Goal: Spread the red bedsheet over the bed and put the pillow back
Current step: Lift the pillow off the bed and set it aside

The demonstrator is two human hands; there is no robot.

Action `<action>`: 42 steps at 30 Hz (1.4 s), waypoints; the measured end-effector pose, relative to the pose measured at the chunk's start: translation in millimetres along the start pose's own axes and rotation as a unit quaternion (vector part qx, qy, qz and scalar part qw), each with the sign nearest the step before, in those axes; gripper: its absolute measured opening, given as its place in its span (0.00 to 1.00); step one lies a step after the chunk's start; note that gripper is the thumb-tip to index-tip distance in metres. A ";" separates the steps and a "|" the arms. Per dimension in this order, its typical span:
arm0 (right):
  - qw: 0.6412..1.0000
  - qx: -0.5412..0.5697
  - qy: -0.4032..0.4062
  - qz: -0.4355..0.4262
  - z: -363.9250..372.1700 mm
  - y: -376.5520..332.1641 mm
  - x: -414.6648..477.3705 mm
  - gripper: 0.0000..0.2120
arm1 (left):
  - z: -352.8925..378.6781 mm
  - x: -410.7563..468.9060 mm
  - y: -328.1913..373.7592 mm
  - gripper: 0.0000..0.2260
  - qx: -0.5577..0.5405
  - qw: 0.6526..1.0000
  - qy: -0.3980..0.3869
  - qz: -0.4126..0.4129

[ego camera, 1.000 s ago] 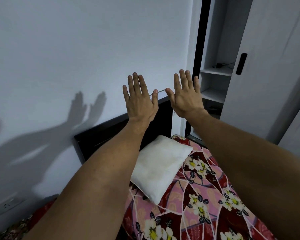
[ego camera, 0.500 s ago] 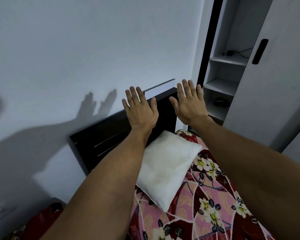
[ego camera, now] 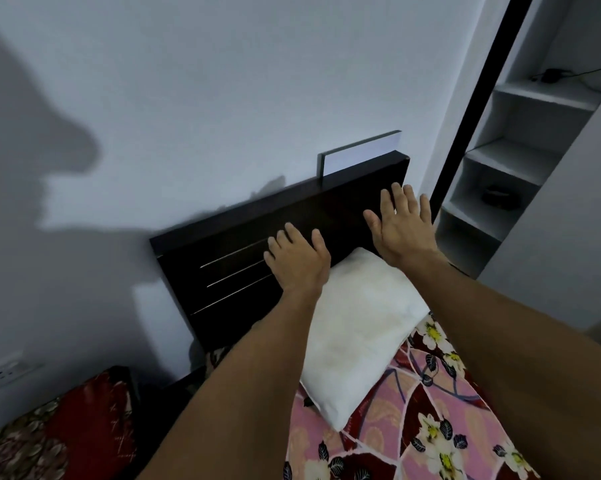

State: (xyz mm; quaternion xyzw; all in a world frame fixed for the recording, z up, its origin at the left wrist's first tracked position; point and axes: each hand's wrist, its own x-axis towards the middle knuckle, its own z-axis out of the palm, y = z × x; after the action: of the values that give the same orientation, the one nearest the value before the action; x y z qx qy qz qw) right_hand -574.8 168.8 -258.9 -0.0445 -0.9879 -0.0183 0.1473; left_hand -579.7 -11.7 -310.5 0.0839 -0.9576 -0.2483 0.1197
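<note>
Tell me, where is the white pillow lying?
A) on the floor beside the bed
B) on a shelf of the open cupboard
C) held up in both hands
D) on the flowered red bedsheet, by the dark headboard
D: the white pillow lies on the red floral bedsheet next to the dark headboard, while the left hand and right hand are spread flat above it and hold nothing.
</note>
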 end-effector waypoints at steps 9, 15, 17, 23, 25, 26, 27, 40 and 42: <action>0.997 -0.031 -0.071 0.003 98.7 14.5 20.0 0.35 | 91.4 22.0 -31.6 0.31 0.002 0.997 -0.045 -0.060; 0.995 -0.011 -0.095 0.033 168.3 25.0 25.4 0.35 | 150.3 51.4 -37.2 0.30 0.066 0.995 -0.070 0.015; 0.993 -0.005 -0.110 0.052 192.5 26.5 20.9 0.34 | 170.7 60.6 -43.6 0.30 0.080 0.993 -0.085 0.026; 0.973 0.011 -0.193 0.128 278.3 37.8 -8.7 0.33 | 244.6 88.2 -68.6 0.30 0.097 0.977 -0.168 0.084; 0.960 0.035 -0.211 0.182 306.5 39.7 -23.3 0.33 | 268.4 98.1 -75.3 0.29 0.105 0.970 -0.194 0.098; 0.951 0.048 -0.220 0.210 319.6 40.0 -30.7 0.34 | 281.0 102.8 -77.8 0.30 0.108 0.966 -0.209 0.103; 0.941 0.059 -0.233 0.240 330.0 39.5 -38.0 0.34 | 291.2 106.6 -79.2 0.30 0.112 0.962 -0.227 0.101; 0.763 0.243 -0.290 0.524 414.9 52.0 -54.6 0.22 | 393.4 144.3 -91.9 0.34 0.130 0.935 -0.329 -0.010; 0.743 0.266 -0.273 0.549 421.5 50.1 -52.3 0.29 | 400.2 146.7 -95.4 0.34 0.121 0.938 -0.324 -0.023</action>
State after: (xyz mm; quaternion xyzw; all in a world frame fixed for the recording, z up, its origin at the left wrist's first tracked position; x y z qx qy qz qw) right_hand -642.3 235.1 -675.9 -0.5416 -0.7550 0.3428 -0.1386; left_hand -818.9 56.0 -669.6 0.0347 -0.9652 -0.1469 -0.2137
